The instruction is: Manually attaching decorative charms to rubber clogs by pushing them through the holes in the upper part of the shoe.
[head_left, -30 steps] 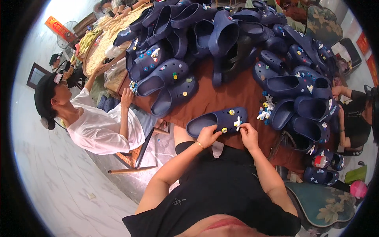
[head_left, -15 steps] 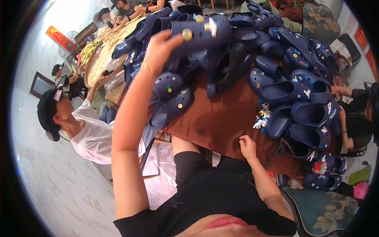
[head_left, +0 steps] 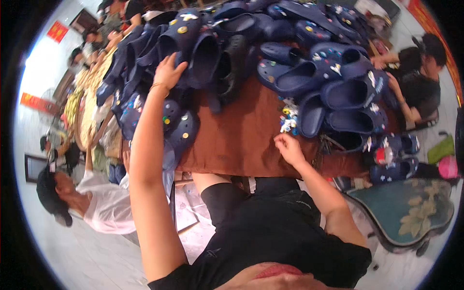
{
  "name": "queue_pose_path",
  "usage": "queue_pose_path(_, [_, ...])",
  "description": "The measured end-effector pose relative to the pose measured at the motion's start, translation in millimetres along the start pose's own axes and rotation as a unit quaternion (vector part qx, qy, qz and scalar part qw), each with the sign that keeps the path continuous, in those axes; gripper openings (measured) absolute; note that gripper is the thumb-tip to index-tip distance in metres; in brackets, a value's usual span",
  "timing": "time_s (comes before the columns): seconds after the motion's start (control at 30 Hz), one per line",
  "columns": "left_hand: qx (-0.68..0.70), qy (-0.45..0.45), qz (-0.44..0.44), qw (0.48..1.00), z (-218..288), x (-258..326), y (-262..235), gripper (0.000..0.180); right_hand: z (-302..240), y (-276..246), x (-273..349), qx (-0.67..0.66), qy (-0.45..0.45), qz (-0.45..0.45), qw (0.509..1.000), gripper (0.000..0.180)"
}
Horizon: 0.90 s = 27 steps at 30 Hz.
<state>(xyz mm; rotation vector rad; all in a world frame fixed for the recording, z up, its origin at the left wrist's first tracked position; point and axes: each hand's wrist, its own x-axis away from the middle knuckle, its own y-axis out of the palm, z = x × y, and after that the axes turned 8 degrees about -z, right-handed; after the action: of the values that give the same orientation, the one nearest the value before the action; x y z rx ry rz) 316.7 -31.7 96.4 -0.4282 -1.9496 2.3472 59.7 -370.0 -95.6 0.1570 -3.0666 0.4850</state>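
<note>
- Brown cloth covers the table (head_left: 241, 140), the landmark for everything here; navy foam clogs are heaped across its far half.
- At the table's far left, the left hand (head_left: 169, 72) stretches out, palm down and fingers spread, lying flat on a navy clog (head_left: 181, 36) atop the pile; the fingers press on it without closing round it.
- That clog carries a yellow round charm and a white charm on its upper, and it sits tilted among other clogs stacked on edge.
- Near the table's front edge, right of centre, the right hand (head_left: 288, 147) rests on the cloth with fingers curled loosely; whether it pinches anything cannot be told.
- Just beyond that hand lies a small cluster of coloured shoe charms (head_left: 289, 116), beside the nearest clogs of the right-hand heap (head_left: 338, 92).
- Left of the table and below its edge, a person in a white shirt and dark cap (head_left: 92, 203) sits close.
- At the table's far right corner, a person in black (head_left: 420, 87) leans in toward the clogs.
- Off the table's right front, a teal cushioned chair (head_left: 401, 212) stands on the floor.
</note>
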Motion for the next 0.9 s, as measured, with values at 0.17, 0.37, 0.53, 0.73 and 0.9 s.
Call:
queue_pose_path(0.17, [0.056,0.05,0.092,0.993,7.3,26.3,2.5,0.054,-16.7,-23.8,-42.3,-0.245,0.095,0.069,0.962,0.034])
queue_pose_path(0.37, [0.121,0.121,0.135,0.976,53.9,108.4,29.3,0.043,-22.7,-50.0,-112.4,-0.455,0.186,0.145,0.859,0.055])
queue_pose_path(0.53, [0.198,0.085,0.081,0.973,67.9,196.3,67.6,0.039,-29.7,-51.6,-150.1,-0.42,0.183,0.31,0.833,0.042])
queue_pose_path(0.73, [0.372,-0.044,0.007,0.927,59.6,287.1,115.5,0.043,-30.5,1.1,-82.3,-0.355,0.039,0.042,0.933,0.04])
queue_pose_path(0.9, [0.565,-0.065,-0.062,0.82,95.6,285.6,110.0,0.066,-50.7,60.2,10.3,-0.332,0.16,-0.188,0.91,0.046])
